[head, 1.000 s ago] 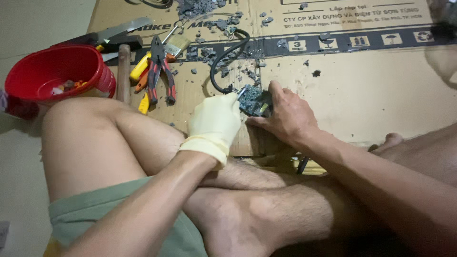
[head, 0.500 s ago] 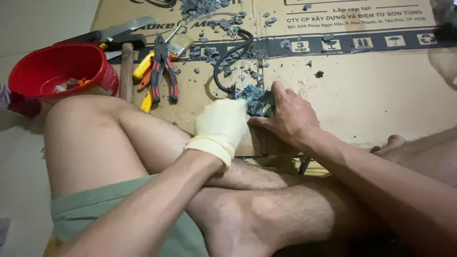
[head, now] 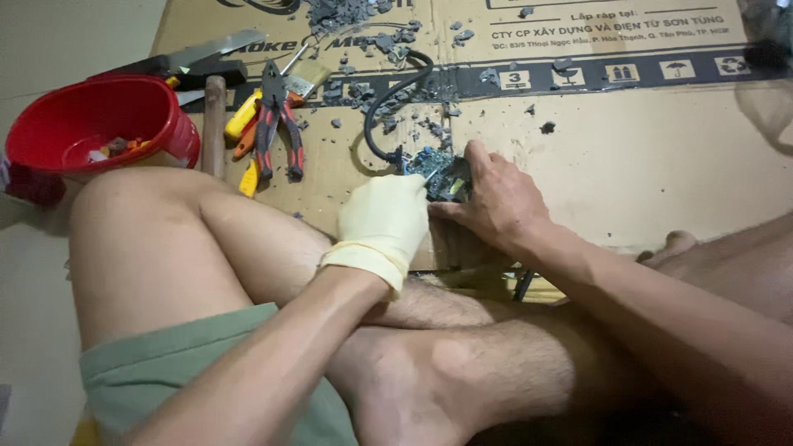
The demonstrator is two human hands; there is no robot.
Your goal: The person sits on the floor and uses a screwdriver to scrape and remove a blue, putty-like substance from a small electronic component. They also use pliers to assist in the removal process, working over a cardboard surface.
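Your gloved left hand (head: 387,221) and bare right hand (head: 496,198) both close on the small circuit board (head: 442,169) at frame centre. It lies flat on the cardboard sheet (head: 644,157), and its black cable (head: 388,103) curves toward the upper middle. The board's long axis is hidden; the sheet covers the floor (head: 49,49), grey debris (head: 363,91) scattered above.

circuit board (head: 439,172): mostly hidden under both hands | red bowl (head: 91,124) contents: too small to tell | cardboard (head: 644,157): cut by top edge

Pale yellow rubber glove (head: 387,221) on left hand; round red plastic bowl (head: 91,124); red-and-black-handled pliers (head: 277,124); blue-green circuit board (head: 438,169); brown flattened cardboard sheet (head: 644,157), dark printed band; green shorts (head: 198,363).
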